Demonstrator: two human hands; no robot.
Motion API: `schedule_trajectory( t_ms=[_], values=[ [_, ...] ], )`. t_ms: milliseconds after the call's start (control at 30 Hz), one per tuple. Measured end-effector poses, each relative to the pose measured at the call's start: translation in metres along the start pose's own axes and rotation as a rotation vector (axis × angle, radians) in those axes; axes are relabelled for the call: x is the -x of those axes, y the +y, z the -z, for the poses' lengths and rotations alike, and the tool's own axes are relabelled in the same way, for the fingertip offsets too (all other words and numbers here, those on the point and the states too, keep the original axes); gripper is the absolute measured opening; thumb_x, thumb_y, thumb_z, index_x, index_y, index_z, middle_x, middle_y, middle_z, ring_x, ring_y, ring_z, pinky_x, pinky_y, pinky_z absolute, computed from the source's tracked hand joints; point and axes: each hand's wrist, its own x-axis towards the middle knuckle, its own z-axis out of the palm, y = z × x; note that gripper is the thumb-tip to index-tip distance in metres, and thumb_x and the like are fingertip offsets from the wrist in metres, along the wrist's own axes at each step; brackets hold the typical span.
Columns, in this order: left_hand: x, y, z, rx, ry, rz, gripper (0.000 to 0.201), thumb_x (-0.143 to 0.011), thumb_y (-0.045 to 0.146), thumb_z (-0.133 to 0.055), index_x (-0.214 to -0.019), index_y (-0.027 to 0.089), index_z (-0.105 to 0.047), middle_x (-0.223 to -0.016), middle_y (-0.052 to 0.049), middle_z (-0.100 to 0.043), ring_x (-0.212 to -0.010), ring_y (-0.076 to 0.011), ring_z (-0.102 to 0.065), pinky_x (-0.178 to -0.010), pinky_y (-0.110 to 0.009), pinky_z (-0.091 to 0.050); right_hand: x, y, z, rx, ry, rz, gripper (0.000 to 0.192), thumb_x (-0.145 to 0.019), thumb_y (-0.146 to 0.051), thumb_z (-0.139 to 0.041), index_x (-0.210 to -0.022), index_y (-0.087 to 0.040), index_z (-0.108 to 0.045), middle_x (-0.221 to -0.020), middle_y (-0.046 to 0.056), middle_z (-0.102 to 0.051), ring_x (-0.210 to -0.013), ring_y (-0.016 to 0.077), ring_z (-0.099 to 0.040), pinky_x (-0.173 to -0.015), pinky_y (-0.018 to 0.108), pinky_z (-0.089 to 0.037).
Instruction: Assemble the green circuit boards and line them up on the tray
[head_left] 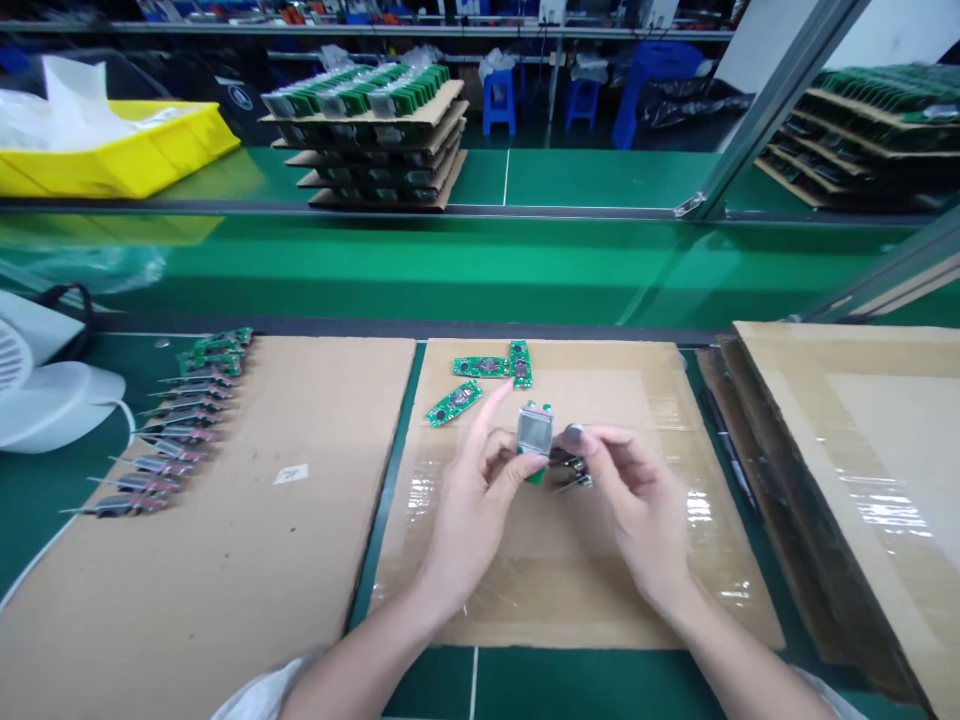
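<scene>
My left hand [480,490] pinches a small green circuit board with a grey display [535,432] by its lower edge, the display towards me. Just right of it, my right hand [637,500] holds a small round metal disc [574,432], which looks like a coin cell, between thumb and forefinger. Disc and board are apart. Below the disc, partly hidden by my right hand, several small shiny metal pieces [574,472] lie on the taped cardboard sheet [555,600]. Three green circuit boards [454,403] rest on that sheet beyond my left hand.
A row of boards with displays [154,465] lines the left cardboard sheet [300,560]. Stacked cardboard [862,400] stands at the right. Beyond the rail are a yellow bin [150,165] and layered trays of boards [375,130]. A white device [52,400] sits far left.
</scene>
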Motion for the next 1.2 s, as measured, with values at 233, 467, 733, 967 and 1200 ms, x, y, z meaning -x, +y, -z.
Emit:
schedule_trajectory(
  t_ms=[233,467,733,967,1200],
  values=[
    [0.014,-0.013,-0.016,-0.543,-0.076,-0.72,0.015,-0.082,0.017,-0.064,-0.097,0.02,-0.064,-0.08,0.0,-0.069,-0.074,-0.014,-0.056,-0.068,-0.027,-0.047,-0.035,0.003,0.02,-0.034,0.477,0.158,0.02,-0.081,-0.033,-0.063,-0.091,-0.016,-0.066,-0.081,0.004,-0.071,-0.07,0.0172,-0.069,-0.073,0.036,-0.055],
    [0.019,-0.021,-0.029,-0.89,-0.059,-0.724,0.015,-0.085,0.019,-0.059,-0.097,0.023,-0.067,-0.078,-0.001,-0.068,-0.08,-0.0211,-0.046,-0.07,-0.035,-0.034,-0.043,0.017,0.023,-0.031,0.244,-0.068,0.023,-0.076,-0.037,-0.067,-0.085,-0.016,-0.068,-0.086,0.007,-0.073,-0.082,0.0205,-0.069,-0.084,0.039,-0.05],
    [0.02,-0.029,-0.035,-0.928,-0.072,-0.572,0.02,-0.082,0.019,-0.061,-0.102,0.021,-0.061,-0.093,-0.006,-0.057,-0.088,-0.0229,-0.043,-0.076,-0.037,-0.037,-0.041,0.02,0.019,-0.072,0.083,-0.164,0.026,-0.074,-0.04,-0.069,-0.085,-0.016,-0.068,-0.081,0.006,-0.074,-0.084,0.0216,-0.069,-0.085,0.037,-0.049],
    [0.0,-0.008,-0.009,-0.905,0.013,-0.379,0.036,-0.08,0.041,-0.062,-0.108,0.02,-0.055,-0.104,-0.008,-0.053,-0.097,-0.0266,-0.046,-0.083,-0.043,-0.04,-0.04,0.018,0.021,-0.049,0.109,-0.145,0.026,-0.074,-0.041,-0.069,-0.083,-0.017,-0.068,-0.083,0.006,-0.074,-0.083,0.0212,-0.068,-0.087,0.038,-0.048],
    [-0.044,-0.02,0.048,-0.86,0.283,-0.255,0.04,-0.079,0.021,-0.064,-0.118,0.02,-0.053,-0.107,-0.011,-0.065,-0.103,-0.0294,-0.054,-0.091,-0.045,-0.039,-0.039,0.016,0.022,-0.057,0.181,-0.078,0.023,-0.076,-0.038,-0.067,-0.087,-0.018,-0.067,-0.088,0.006,-0.074,-0.085,0.0217,-0.068,-0.086,0.04,-0.047]
  ],
)
